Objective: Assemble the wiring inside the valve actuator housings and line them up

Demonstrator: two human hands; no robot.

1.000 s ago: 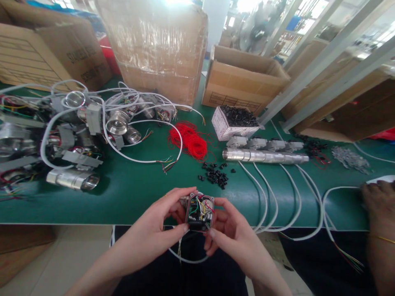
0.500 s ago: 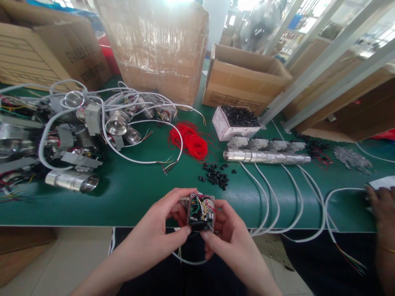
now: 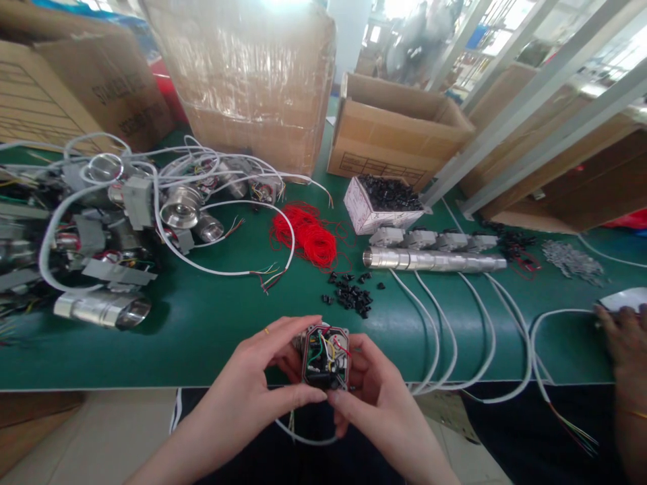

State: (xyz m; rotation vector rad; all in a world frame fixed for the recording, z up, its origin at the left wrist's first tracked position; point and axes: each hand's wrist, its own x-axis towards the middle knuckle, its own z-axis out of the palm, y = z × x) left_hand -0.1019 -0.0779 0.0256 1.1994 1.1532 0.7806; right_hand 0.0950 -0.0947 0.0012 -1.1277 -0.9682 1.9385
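1. Housing, small grey box with clipped corners and an open face (image 3: pixel 326 357); held on the near side of the landmark, a tangled coil of thin red wire (image 3: pixel 308 236); green, white, yellow and red leads inside, black cylindrical part along its near edge.
2. Left hand (image 3: pixel 247 380), near side of the coil; closed round the housing's left side, thumb along the near edge, forefinger at the far corner.
3. Right hand (image 3: pixel 377 391), nearer and right of the coil; gripping the housing's right side, thumb at the near corner, fingers bent behind; a grey round cable (image 3: pixel 308 441) loops below both hands; its join with the housing is hidden.
4. Small black plastic pieces (image 3: pixel 354 296), loose pile, just nearer and right of the coil; white patterned cardboard carton (image 3: pixel 358 209) of black pieces to its right, farther back.
5. Silvery metal cylinders (image 3: pixel 435 259) in an end-to-end row, right of the coil; pale cables trail toward the near edge.
6. Heaped metal-and-wire assemblies (image 3: pixel 106 310), left of the coil; co-worker's hand (image 3: pixel 624 330) far to its right.
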